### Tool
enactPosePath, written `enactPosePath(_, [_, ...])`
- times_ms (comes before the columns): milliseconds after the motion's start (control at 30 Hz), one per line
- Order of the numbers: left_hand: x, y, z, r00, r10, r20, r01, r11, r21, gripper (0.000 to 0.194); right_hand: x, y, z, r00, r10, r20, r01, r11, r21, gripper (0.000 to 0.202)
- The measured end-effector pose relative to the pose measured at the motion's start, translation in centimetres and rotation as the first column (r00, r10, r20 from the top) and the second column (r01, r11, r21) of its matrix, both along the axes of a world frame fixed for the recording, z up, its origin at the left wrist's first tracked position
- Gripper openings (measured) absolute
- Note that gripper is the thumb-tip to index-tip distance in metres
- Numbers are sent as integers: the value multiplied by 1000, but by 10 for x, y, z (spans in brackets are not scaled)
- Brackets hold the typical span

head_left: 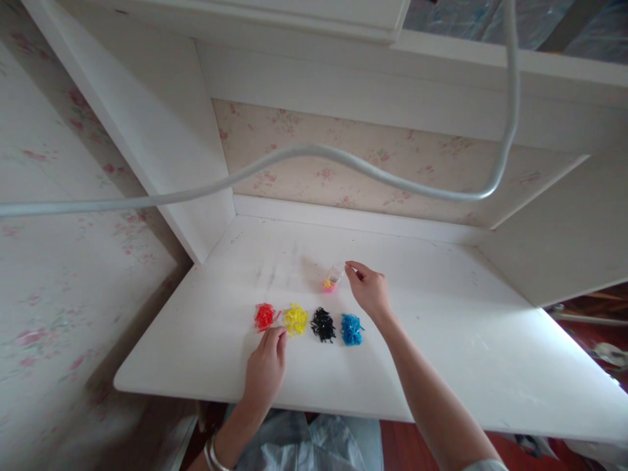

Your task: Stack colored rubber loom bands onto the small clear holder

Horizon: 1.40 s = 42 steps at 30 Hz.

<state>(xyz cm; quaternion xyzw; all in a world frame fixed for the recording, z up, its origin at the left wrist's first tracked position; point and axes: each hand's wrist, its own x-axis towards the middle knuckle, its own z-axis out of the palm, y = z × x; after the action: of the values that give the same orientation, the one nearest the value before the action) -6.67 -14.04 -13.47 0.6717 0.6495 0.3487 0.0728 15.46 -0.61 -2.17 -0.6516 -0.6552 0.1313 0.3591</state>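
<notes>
Four little heaps are sitting in a row on the white desk [441, 340]: a red heap [264, 316], a yellow heap [296, 319], a black heap [323, 325] and a blue heap [352, 329]. They are looking like tiny rubber bands, and each colour is keeping to its own heap, so I am guessing the sorting is mostly done. Behind them, a small clear cup [335, 273] is showing pink and yellow bits [328, 285] at its near end. Those seem to be what is left.

The left hand [266, 363] is bending over the desk, fingers curling down, with its tips hovering by the low edge of the yellow heap. Finger and thumb are coming close together, but I cannot tell if they are pinching a band. The right arm is reaching farther, and the right hand [369, 288] is pointing its fingertips at the cup's far end. I cannot tell if they are gripping it.
</notes>
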Motion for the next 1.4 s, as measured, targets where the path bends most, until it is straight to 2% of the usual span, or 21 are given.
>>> enactPosePath(133, [-1, -1, 1, 995, -31, 96, 30, 1000, 3, 17, -1, -19, -5, 996, 0, -86, 3, 999, 46, 40])
enactPosePath(267, [-1, 4, 12, 980, -9, 198, 22, 998, -63, 17, -12, -58, -30, 981, 75, -179, -82, 996, -31, 40])
enactPosePath(367, [-2, 16, 33, 964, -11, 265, 38, 995, -95, 19, -28, -90, -55, 963, 178, -203, -204, 972, -113, 35])
enactPosePath(500, [0, 41, 71, 947, -26, 320, 60, 993, -97, 19, -53, -116, -76, 965, 253, -63, -261, 940, -219, 26])
enactPosePath(667, [11, 70, 106, 933, -87, 349, 110, 993, -45, 20, -69, -118, -87, 949, 260, 179, -214, 946, -242, 22])
enactPosePath(833, [30, 89, 126, 942, -174, 288, 185, 983, -11, 18, -70, -116, -96, 933, 245, 263, -193, 959, -207, 25])
enactPosePath(967, [46, 108, 134, 944, -226, 241, 229, 973, 17, 17, -67, -119, -97, 936, 242, 258, -200, 963, -180, 24])
enactPosePath(1100, [60, 132, 136, 950, -262, 169, 258, 965, 43, 15, -66, -121, -97, 937, 247, 246, -209, 963, -170, 24])
enactPosePath(1233, [68, 149, 131, 960, -272, 67, 268, 962, 60, 15, -66, -121, -98, 937, 249, 246, -211, 962, -172, 25])
enactPosePath(1400, [75, 157, 122, 954, -299, 10, 298, 954, 39, 18, -66, -121, -99, 936, 246, 250, -204, 962, -181, 24])
